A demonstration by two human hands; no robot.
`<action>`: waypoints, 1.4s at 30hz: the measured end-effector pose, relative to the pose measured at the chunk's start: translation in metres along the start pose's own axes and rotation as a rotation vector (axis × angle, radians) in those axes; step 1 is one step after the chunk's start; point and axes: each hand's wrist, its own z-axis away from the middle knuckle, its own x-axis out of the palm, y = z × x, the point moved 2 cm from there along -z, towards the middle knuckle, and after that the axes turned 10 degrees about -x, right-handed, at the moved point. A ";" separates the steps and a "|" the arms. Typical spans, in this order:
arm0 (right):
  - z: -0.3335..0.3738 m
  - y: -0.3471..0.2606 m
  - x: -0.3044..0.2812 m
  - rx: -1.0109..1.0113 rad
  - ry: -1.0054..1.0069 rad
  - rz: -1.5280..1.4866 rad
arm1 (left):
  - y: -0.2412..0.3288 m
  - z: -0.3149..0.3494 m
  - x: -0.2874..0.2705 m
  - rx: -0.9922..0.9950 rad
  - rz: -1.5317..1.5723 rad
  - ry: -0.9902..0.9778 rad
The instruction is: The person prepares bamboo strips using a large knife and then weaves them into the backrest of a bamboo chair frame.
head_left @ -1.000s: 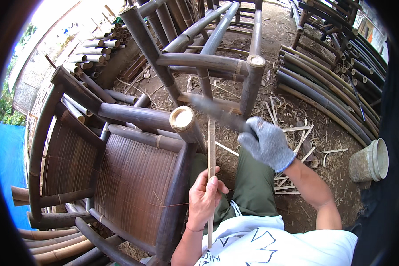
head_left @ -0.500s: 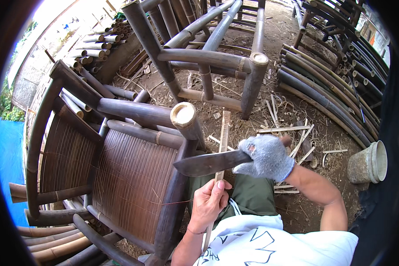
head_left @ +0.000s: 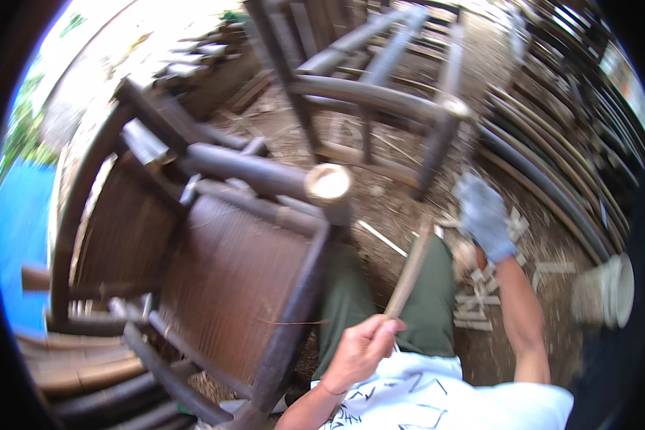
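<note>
1. The bamboo strip [head_left: 411,272] is held at an angle in the middle of the scene, above the green trousers [head_left: 437,308], with its far end inclined to the right.
2. The strip is long, narrow and straight. Its colour is light tan, with a somewhat darker edge shown along one side. Its near end is covered by the holding hand.
3. The bare left hand [head_left: 363,349] is clamped on the strip, the thumb being laid along the top and the fingers curled beneath.
4. The grey-gloved right hand [head_left: 486,215] is positioned farther off and to the right, well apart from the left hand and clear of the strip. Because of motion blur, it cannot be told whether anything is gripped in it.
5. Pale bamboo scraps [head_left: 473,313] are scattered on the brown ground [head_left: 537,308], near and below the right hand.
6. A dark bamboo chair [head_left: 236,287] with a slatted seat is placed to the left. A bamboo frame [head_left: 380,89] is stood on the far side.
7. Long poles [head_left: 552,172] are stacked at the far right; a whitish bucket [head_left: 602,294] is set nearer.
</note>
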 end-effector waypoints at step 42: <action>0.159 0.012 0.098 0.837 -0.009 -0.714 | 0.233 0.053 -0.405 0.883 -2.163 1.431</action>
